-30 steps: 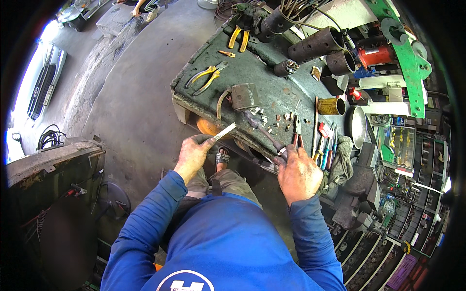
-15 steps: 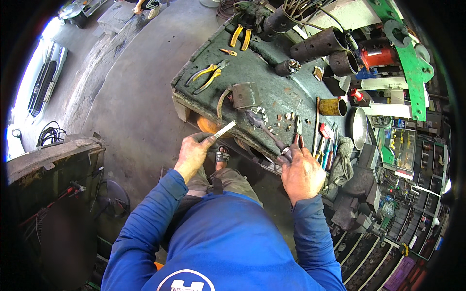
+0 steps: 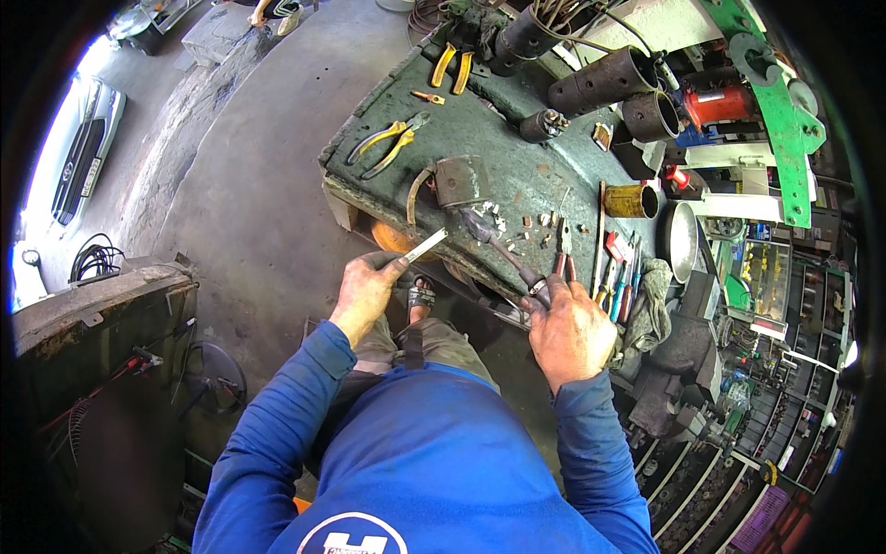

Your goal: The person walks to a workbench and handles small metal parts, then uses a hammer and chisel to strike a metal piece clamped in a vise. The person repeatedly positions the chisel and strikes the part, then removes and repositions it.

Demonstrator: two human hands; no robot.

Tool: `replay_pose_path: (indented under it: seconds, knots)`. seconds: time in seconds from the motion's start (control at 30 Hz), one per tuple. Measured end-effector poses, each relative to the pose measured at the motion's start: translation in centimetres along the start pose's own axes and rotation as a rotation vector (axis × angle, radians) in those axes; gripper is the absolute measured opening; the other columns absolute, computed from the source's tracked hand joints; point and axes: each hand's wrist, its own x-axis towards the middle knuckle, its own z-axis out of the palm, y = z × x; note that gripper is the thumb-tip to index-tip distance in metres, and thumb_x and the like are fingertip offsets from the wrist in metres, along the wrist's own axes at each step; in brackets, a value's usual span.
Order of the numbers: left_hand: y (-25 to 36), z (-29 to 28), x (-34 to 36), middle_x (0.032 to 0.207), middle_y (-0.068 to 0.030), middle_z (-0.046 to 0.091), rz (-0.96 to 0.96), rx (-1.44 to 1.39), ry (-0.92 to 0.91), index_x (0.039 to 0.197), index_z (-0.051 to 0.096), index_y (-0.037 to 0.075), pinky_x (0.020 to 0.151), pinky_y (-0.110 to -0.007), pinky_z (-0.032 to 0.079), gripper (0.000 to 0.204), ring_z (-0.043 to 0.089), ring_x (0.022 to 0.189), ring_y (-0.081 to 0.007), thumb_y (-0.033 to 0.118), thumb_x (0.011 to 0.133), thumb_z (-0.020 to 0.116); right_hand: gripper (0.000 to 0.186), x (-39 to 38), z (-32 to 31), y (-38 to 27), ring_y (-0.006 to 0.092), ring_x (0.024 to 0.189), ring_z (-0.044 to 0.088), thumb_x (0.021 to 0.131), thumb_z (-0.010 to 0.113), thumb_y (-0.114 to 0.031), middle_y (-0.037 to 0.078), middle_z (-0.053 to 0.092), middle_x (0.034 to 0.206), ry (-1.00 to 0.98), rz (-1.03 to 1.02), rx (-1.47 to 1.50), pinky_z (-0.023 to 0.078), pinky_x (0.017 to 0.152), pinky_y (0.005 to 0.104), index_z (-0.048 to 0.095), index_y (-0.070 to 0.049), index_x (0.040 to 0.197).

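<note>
My left hand (image 3: 371,288) is closed, pinching one end of a thin, pale flat strip (image 3: 426,246). The strip's free end points toward the bench edge. My right hand (image 3: 574,331) wraps round the handle of a dark tool with a long shaft and a wider head (image 3: 498,244), which looks like a soldering iron. Its head rests on or just above the bench, beside a short metal cylinder (image 3: 463,181). A curved brownish strip (image 3: 416,198) stands at the cylinder's left. Small whitish and copper-coloured bits (image 3: 528,222) lie near the tool's head.
On the dark workbench (image 3: 517,120) lie yellow-handled cutters (image 3: 391,146), another yellow-handled tool (image 3: 452,69) and red-handled pliers (image 3: 564,247). A yellow-brown tube (image 3: 630,200), a round pan (image 3: 682,242), screwdrivers and a grey rag (image 3: 653,300) are at the right. Dark pipes (image 3: 604,83) stand behind.
The bench and its things sit slightly further left in the view. My right hand has shifted a little left with the tool. Both grips look the same.
</note>
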Motion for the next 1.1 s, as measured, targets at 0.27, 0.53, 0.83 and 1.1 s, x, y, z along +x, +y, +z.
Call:
replay_pose_path:
  seconds: [0.27, 0.53, 0.83, 1.1]
  knots:
    - [-0.4, 0.5, 0.4, 0.089, -0.0084, 0.077, 0.006, 0.058, -0.001, 0.110, 0.075, -0.008, 0.071, -0.030, 0.052, 0.028, 0.068, 0.077, -0.0133, 0.017, 0.099, 0.071, 0.039, 0.7, -0.5, 0.2, 0.0310, 0.084, 0.072, 0.080, 0.081, -0.024, 0.011, 0.068, 0.095, 0.031, -0.059, -0.056, 0.057, 0.072, 0.0425, 0.071, -0.009, 0.114]
    - [0.6, 0.4, -0.3, 0.088, -0.0087, 0.077, 0.005, 0.021, 0.000, 0.111, 0.074, -0.008, 0.071, -0.029, 0.052, 0.028, 0.068, 0.075, -0.0127, 0.017, 0.100, 0.070, 0.034, 1.2, -0.9, 0.1, 0.0304, 0.082, 0.072, 0.082, 0.079, -0.025, 0.011, 0.067, 0.093, 0.055, -0.097, -0.058, 0.057, 0.070, 0.0427, 0.072, -0.009, 0.110]
    - [-0.3, 0.1, 0.2, 0.086, -0.0068, 0.075, -0.002, -0.023, 0.016, 0.111, 0.075, -0.007, 0.069, -0.029, 0.050, 0.030, 0.063, 0.073, -0.0119, 0.019, 0.098, 0.072, 0.032, 1.2, -1.2, 0.0, 0.0302, 0.080, 0.071, 0.081, 0.080, -0.024, 0.010, 0.066, 0.091, 0.047, -0.120, -0.078, 0.056, 0.069, 0.0433, 0.070, -0.008, 0.107]
    - [-0.8, 0.5, 0.9, 0.086, -0.0080, 0.075, 0.000, 0.085, 0.026, 0.111, 0.076, -0.006, 0.070, -0.030, 0.050, 0.030, 0.062, 0.076, -0.0117, 0.020, 0.097, 0.073, 0.038, 1.0, -0.9, 0.1, 0.0322, 0.084, 0.071, 0.080, 0.080, -0.022, 0.012, 0.067, 0.096, 0.002, -0.071, -0.039, 0.057, 0.073, 0.0439, 0.070, -0.007, 0.113]
